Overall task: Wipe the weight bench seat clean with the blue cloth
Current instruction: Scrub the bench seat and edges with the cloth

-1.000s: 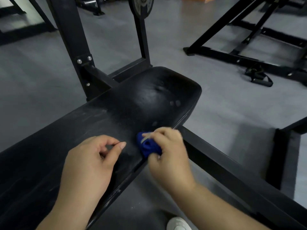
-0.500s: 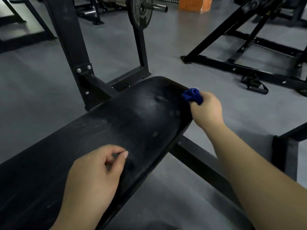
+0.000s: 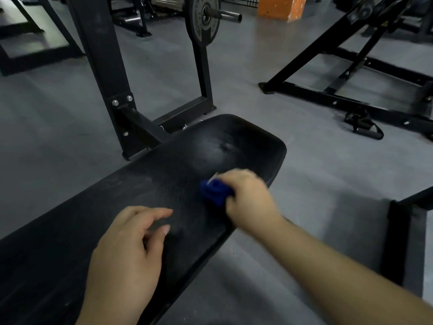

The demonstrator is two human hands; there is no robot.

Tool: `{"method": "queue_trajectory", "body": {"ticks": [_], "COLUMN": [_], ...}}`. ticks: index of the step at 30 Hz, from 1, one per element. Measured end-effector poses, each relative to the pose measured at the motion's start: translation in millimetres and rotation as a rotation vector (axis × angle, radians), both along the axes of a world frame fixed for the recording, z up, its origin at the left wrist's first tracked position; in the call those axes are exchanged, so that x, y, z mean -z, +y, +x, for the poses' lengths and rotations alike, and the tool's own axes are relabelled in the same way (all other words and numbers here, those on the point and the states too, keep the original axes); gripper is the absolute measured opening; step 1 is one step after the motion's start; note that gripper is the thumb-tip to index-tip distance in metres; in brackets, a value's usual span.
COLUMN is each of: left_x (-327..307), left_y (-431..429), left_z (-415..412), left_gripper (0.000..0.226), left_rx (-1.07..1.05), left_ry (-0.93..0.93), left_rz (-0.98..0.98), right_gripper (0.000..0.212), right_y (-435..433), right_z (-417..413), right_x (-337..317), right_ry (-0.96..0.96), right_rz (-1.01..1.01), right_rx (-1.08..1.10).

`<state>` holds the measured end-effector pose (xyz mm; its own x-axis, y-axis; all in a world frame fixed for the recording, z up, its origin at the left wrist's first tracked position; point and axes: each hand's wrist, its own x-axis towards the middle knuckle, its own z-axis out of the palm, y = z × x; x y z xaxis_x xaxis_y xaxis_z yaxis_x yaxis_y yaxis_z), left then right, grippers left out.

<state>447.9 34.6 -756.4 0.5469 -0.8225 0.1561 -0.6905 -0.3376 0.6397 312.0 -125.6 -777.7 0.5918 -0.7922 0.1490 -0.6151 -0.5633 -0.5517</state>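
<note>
The right grip (image 3: 248,200) is curled round the bunched blue cloth (image 3: 215,192) and presses it on the bench seat (image 3: 187,160), just inside the seat's right edge and a little short of its rounded far end. The left grip (image 3: 126,259) holds nothing, its fingers loosely bent over the seat nearer the body. Bare seat lies ahead and to the left of the cloth. Past the right edge there is grey floor (image 3: 316,165), and a black frame post (image 3: 398,235) stands nearby.

Cloth (image 3: 215,192) on bench seat (image 3: 182,174), right of left hand (image 3: 126,259).
</note>
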Motion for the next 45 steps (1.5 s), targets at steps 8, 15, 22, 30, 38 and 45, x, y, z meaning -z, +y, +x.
{"method": "queue_trajectory", "body": {"ticks": [8,15,22,30,38,45], "left_x": [6,3,9,4,6,-3], "left_y": [-4,-12,-10,-13,-10,10], "left_z": [-1,-8,3,4,7,4], "left_gripper": [0.025,0.008,0.051,0.011,0.024,0.013], "left_rx": [-0.022,0.003,-0.116,-0.086,-0.051,-0.085], "left_ry": [-0.005,-0.064,-0.146,-0.054,-0.027,-0.089], "left_rz": [-0.029,0.018,0.027,0.014,0.004,-0.025], "right_gripper": [0.049,0.047,0.047,0.047,0.053,0.045], "right_y": [24,-73,-77,-85,1,-33], "right_z": [15,15,57,45,50,15], "right_x": [6,4,8,7,10,13], "right_ry": [-0.097,0.01,-0.073,-0.019,-0.028,-0.012], "right_rz": [-0.003,-0.023,-0.029,-0.083,-0.056,-0.096], "right_rx": [0.101,0.198,0.171,0.041,-0.219,0.229]}}
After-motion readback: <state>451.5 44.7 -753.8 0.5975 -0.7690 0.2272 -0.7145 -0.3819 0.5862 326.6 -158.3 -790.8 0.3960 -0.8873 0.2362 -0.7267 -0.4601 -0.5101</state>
